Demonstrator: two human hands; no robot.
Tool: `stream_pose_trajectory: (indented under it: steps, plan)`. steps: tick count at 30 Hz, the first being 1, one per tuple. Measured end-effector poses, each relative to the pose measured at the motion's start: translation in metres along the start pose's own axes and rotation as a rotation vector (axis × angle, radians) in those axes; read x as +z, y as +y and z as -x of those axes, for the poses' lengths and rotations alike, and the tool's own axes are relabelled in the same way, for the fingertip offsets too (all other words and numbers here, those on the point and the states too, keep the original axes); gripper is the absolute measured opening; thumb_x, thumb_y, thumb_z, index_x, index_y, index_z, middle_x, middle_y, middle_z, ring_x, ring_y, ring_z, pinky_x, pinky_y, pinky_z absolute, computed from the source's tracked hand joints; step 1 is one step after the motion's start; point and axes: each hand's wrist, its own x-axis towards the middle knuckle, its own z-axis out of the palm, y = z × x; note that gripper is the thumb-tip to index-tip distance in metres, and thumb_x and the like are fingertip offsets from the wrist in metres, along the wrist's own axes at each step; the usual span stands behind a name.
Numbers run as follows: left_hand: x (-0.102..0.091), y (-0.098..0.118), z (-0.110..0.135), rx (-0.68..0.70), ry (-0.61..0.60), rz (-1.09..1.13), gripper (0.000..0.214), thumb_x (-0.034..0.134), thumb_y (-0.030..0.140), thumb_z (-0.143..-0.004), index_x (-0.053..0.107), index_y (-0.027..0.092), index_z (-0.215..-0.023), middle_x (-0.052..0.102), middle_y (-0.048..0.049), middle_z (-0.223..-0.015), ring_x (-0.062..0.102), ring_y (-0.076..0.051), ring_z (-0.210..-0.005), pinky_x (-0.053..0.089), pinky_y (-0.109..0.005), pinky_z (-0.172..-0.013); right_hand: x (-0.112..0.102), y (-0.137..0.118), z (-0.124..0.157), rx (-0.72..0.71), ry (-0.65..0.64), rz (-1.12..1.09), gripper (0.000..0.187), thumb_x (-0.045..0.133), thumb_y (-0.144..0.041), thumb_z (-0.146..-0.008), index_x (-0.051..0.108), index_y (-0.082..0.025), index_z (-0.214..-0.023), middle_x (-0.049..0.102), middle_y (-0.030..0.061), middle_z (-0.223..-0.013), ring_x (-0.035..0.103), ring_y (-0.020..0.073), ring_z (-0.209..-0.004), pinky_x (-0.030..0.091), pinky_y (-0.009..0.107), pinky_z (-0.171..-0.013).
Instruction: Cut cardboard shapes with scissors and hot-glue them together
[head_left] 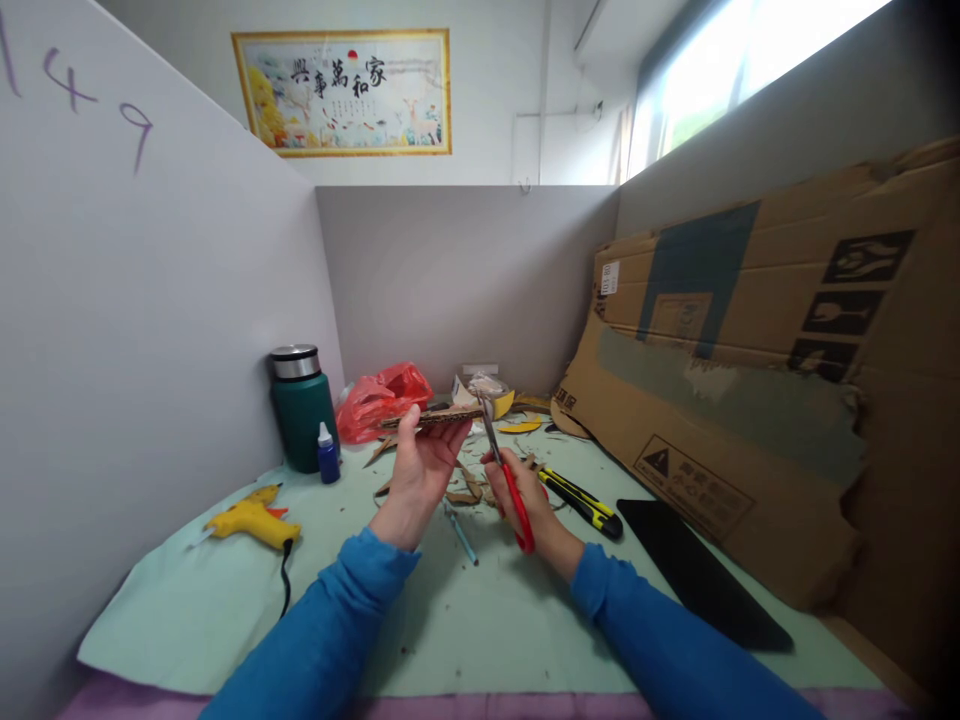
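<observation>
While the left hand [426, 468] pinches a piece of cardboard [433, 416] between thumb and fingers above the green cloth [480, 640], the right hand [531, 488] grips the red-handled scissors [515, 498], blades right at the cardboard's edge! Brown scraps [472, 488] and a blue pen [461, 535] lie below, a yellow-and-black cutter [579, 501] just beside the right hand.

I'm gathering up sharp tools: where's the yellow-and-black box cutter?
In the head view, the yellow-and-black box cutter lies right of centre on the pale green cloth, between the right hand and the flat black sheet.
</observation>
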Motion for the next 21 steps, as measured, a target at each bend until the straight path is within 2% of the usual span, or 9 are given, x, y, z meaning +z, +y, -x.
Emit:
stream_pose_trajectory:
  steps: [12,21]
  plan:
    - [0.0006,-0.0009,0.0008,0.019,-0.009,-0.008,0.021,0.058,0.032,-0.082,0.065,0.013,-0.09,0.072,-0.0095,-0.088,0.068,-0.021,-0.092,0.049,-0.04,-0.095,0.001,-0.0063,0.0005,-0.008,0.04,0.059,0.029,0.047,-0.05,-0.088,0.055,-0.022,-0.09,0.046,-0.0058,-0.05,0.046,0.0118,-0.047,0.036,0.022,-0.044]
    - [-0.0023,0.0013,-0.0016,0.003,0.005,-0.025,0.022,0.06,0.034,-0.08,0.065,0.013,-0.086,0.072,-0.0105,-0.086,0.068,-0.022,-0.092,0.05,-0.039,-0.094,0.0005,-0.0041,-0.0005,-0.059,0.066,0.111,0.029,0.047,-0.048,-0.087,0.055,-0.021,-0.084,0.051,-0.0036,-0.059,0.047,0.0114,-0.053,0.035,0.021,-0.046]
